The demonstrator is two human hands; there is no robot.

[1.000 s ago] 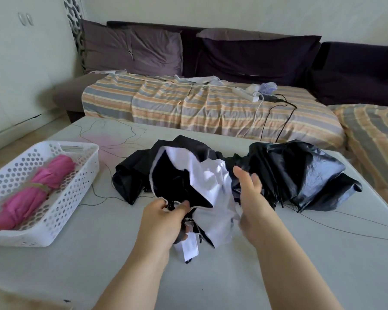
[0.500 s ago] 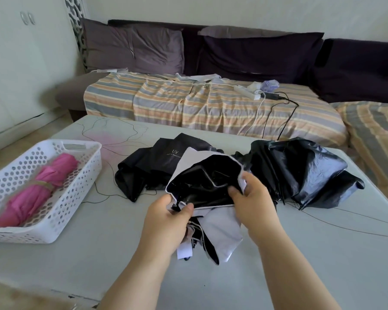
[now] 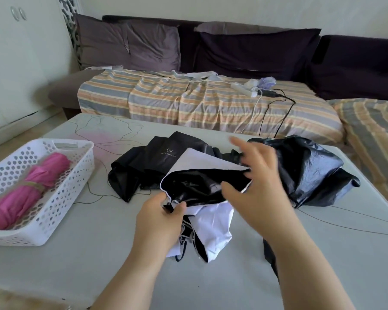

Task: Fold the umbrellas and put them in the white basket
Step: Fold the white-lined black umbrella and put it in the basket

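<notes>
A white-and-black umbrella (image 3: pixel 195 189) lies loosely bunched in the middle of the grey table (image 3: pixel 76 265). My left hand (image 3: pixel 159 220) pinches its near fabric edge by the ribs. Blurred with motion, my right hand (image 3: pixel 255 186) hovers over the folded flap with fingers spread and holds nothing. To its right lies a shiny black umbrella (image 3: pixel 309 171), crumpled. The white perforated basket (image 3: pixel 61 193) stands at the table's left edge. Inside it rests a folded pink umbrella (image 3: pixel 29 189), tied with a band.
Behind the table runs a dark sofa (image 3: pixel 255 48) covered with a striped sheet (image 3: pixel 188 101). A power strip with cables (image 3: pixel 253 90) lies on the sheet. White cabinet doors (image 3: pixel 14 63) stand at the left.
My right hand has let go of the flap it was pinching and lifted up and to the right, fingers spread. My left hand keeps its hold on the near edge.
</notes>
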